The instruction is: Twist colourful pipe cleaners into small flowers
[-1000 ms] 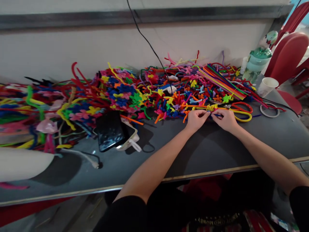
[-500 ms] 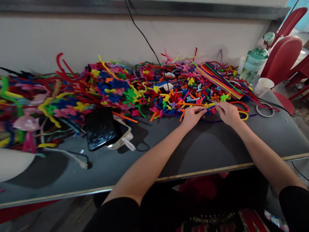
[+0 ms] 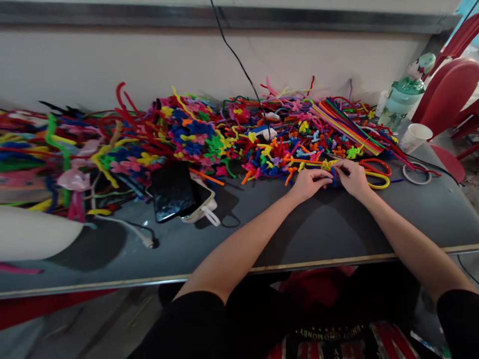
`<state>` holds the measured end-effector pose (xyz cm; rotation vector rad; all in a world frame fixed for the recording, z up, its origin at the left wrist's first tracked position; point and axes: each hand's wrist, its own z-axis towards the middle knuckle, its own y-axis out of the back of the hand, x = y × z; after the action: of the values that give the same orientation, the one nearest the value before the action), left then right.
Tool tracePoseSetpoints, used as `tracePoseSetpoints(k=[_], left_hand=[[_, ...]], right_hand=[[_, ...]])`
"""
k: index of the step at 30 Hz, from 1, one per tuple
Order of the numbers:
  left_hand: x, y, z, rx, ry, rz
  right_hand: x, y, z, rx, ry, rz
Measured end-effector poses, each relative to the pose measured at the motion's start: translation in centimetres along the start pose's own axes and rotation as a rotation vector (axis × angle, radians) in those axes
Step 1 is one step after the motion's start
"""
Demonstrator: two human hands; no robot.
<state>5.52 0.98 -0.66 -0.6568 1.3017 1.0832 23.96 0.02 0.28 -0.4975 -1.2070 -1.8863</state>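
Dark grey table [image 3: 239, 244], pale front edge, against a light wall [image 3: 112, 65] with a metal rail [image 3: 112, 20]; red chair [image 3: 445, 89] off to the right. Pile of colourful pipe cleaners [image 3: 198, 137] along the back. Blue pipe cleaner [image 3: 334, 177] between the hands, at the pile's near edge — left hand [image 3: 309, 184] and right hand [image 3: 352, 178] both pinching it, fingertips together. Visible stretch's long axis runs near-upright in view, toward the pile — ends unclear behind fingers

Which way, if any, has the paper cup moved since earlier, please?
No: against the table, the paper cup has kept its place behind the gray ring.
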Motion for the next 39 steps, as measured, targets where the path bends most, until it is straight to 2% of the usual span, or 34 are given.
tracePoseSetpoints(k=[6,12,18,22,24,29,35,39], left_hand=[[-0.2,0.7,0.3,-0.067,0.132,-0.230],[-0.1,0.9,0.5,-0.105,0.158,-0.234],[0.1,0.9,0.5,-0.162,0.156,-0.199],[-0.2,0.4,0.0,-0.252,0.076,-0.098],[-0.3,0.1,-0.4,-0.289,0.040,-0.033],[-0.2,0.1,-0.7,-0.301,0.004,0.068],[-0.2,1.1,-0.9,-0.252,-0.254,0.668],[0.3,1.3,-0.8,-0.238,-0.393,0.694]], right_hand=[[0.6,-0.8,-0.3,0.041,0.052,0.057],[1.0,-0.6,-0.3,0.069,0.118,0.034],[1.2,-0.6,-0.6,0.107,0.020,0.131],[1.1,-1.0,-0.2,0.144,-0.173,0.315],[1.0,-1.0,0.1,0.191,-0.224,0.376],[1.0,-0.5,0.7,0.226,-0.284,0.445],[1.3,0.4,0.7,0.103,-0.257,0.368],[1.8,0.8,0.6,0.192,-0.309,0.454]])
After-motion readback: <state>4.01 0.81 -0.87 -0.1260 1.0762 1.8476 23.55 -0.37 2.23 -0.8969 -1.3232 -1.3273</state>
